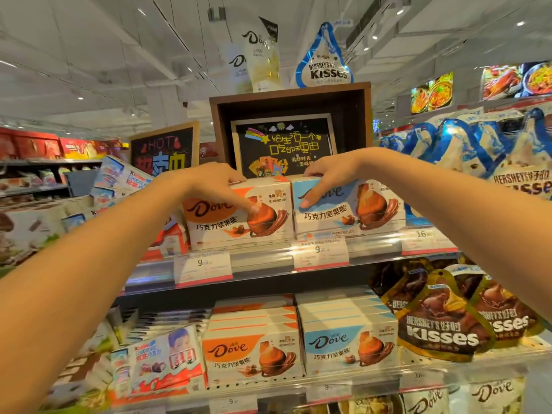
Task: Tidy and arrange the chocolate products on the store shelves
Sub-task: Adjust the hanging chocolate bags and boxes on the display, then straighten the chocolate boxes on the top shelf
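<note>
Orange Dove box [239,215] gripped, blue Dove box [348,204] gripped

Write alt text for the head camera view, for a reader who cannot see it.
A person's left hand grips an orange chocolate box and the right hand grips a blue chocolate box, side by side on a store shelf. More boxes fill the shelf below, with brown candy bags to the right.

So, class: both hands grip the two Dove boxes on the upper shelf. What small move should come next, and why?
Probably nudge the orange Dove box square against the blue Dove box. The left hand and right hand already grip their tops, and the orange one seems turned slightly off line.
</note>
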